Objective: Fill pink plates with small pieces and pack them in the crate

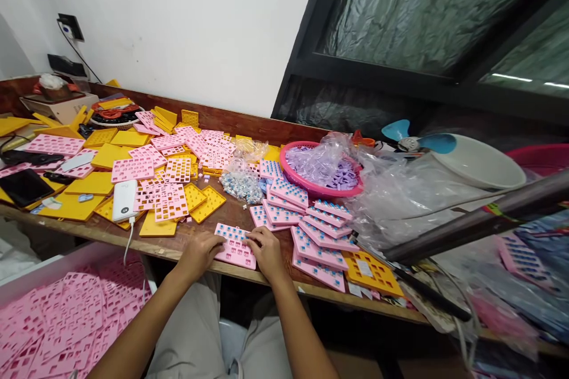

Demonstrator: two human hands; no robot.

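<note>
A pink plate with rows of square holes (235, 253) lies flat at the table's front edge, between my two hands. Small blue pieces fill its far rows, while the near rows show open holes. My left hand (201, 253) is closed on the plate's left edge, fingertips on its top face. At the right side, my right hand (267, 251) has its fingers bent and pressed together over the far right part of the plate; whatever lies under those fingertips is hidden. Beyond the plate is a clear bag of small white and blue pieces (242, 182).
Stacked pink plates with blue pieces (320, 249) stand close on the right. Behind them is a pink basin (288, 180) of purple pieces. Yellow plates (104, 156), pink plates and a white power bank (124, 200) crowd the left. A dark bar (480, 219) slants across the right.
</note>
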